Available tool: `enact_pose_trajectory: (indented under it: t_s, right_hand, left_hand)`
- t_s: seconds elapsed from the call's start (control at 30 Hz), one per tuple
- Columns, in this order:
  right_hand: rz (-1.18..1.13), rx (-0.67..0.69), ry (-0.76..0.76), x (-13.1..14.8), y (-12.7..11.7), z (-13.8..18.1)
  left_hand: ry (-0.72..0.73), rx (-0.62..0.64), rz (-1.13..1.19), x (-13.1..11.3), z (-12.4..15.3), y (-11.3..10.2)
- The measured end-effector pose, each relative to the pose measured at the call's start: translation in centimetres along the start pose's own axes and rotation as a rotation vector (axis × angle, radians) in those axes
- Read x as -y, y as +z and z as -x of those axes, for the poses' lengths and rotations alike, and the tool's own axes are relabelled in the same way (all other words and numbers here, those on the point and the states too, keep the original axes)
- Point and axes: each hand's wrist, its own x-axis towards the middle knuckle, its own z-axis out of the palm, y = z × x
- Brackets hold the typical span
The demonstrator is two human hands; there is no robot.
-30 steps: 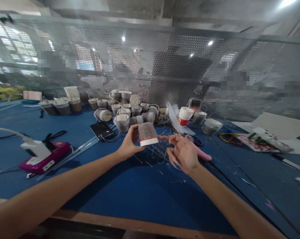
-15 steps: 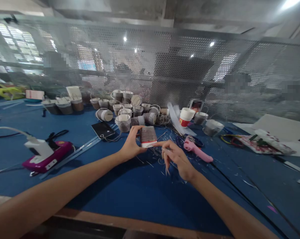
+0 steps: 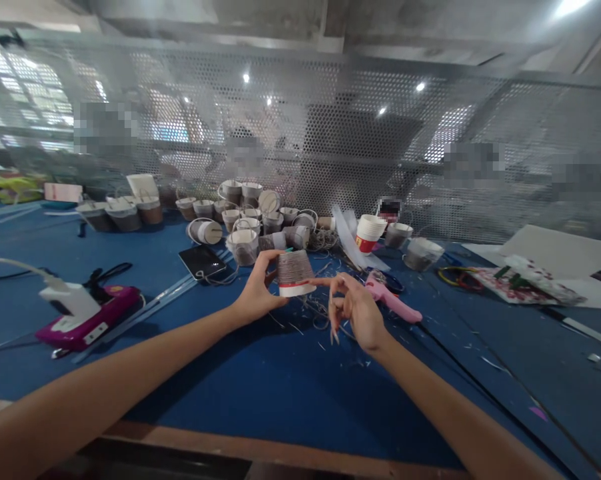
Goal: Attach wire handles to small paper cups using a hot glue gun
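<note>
My left hand (image 3: 257, 288) grips an upside-down paper cup (image 3: 293, 272) wound with grey-brown string, its white and red rim at the bottom. It is held just above the blue table (image 3: 260, 373). My right hand (image 3: 353, 308) is beside the cup, its index finger stretched out and touching the cup's lower edge, the other fingers curled loosely downward. Loose string scraps (image 3: 320, 313) lie on the table under both hands.
A heap of string-wrapped cups (image 3: 260, 217) stands at the back by the perforated metal screen (image 3: 330, 133). A phone (image 3: 202, 261), a pink glue gun (image 3: 393, 301), a magenta device with a white plug (image 3: 83, 312), stacked paper cups (image 3: 370, 233) and scissors (image 3: 108, 273) lie around.
The cup dropped slightly and then rose a little again in my left hand. My right hand's fingers curled downward while its index finger stayed at the cup's rim.
</note>
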Motion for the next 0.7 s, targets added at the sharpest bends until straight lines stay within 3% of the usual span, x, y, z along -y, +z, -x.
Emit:
enact_pose_trajectory:
  t_s: [0.27,0.47,0.53,0.6,0.7]
  right_hand:
    - [-0.046,-0.26,0.023,0.2,-0.9,-0.5]
    - [0.161,-0.45,-0.234,-0.1,-1.7,-0.5]
    - [0.346,-0.405,-0.378,-0.2,-1.9,-0.3]
    - [0.55,-0.262,-0.491,-0.1,-2.0,-0.2]
    - [0.728,0.011,-0.495,0.1,-1.8,0.0]
  left_hand:
    - [-0.006,0.009,0.057,0.4,0.0,0.0]
    - [-0.042,0.072,0.132,0.5,-0.2,0.1]
    - [-0.032,0.109,0.163,0.5,-0.2,0.2]
    - [-0.028,0.143,0.223,0.3,-0.2,0.4]
    - [-0.051,0.206,0.316,0.1,0.0,0.6]
